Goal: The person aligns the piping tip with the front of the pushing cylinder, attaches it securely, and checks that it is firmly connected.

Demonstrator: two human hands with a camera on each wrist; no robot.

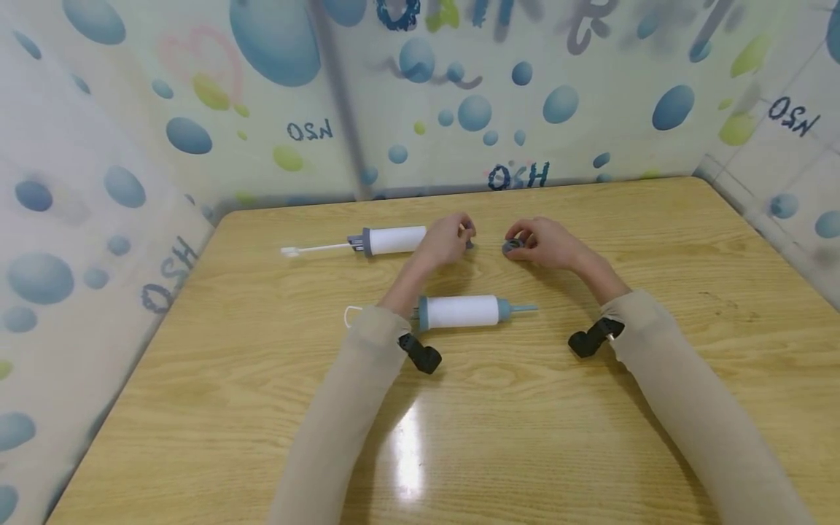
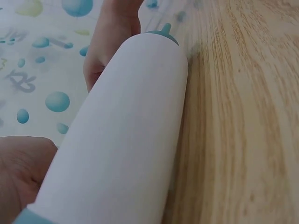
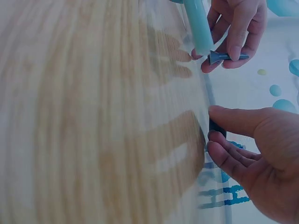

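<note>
Two syringe-like tools lie on the table. The far one has a white tube (image 1: pixel 396 240) with grey ends and a white rod leading left. Beside its right end, my left hand (image 1: pixel 446 239) pinches a small grey nozzle (image 3: pixel 227 57) with a flared tip. Whether that nozzle joins the tube is hidden behind the hand. My right hand (image 1: pixel 546 242) pinches a small dark grey round piece (image 1: pixel 513 246) at the table, to the right of the left hand. The near tool's white tube (image 1: pixel 462 311) has teal ends and a teal tip pointing right; my left forearm partly covers its left end.
The wooden table (image 1: pixel 216 379) meets a wall (image 1: pixel 374 87) printed with blue and green drops along its back edge. A white wire loop (image 1: pixel 351 315) pokes out left of the near tool. A black camera sits on each wrist.
</note>
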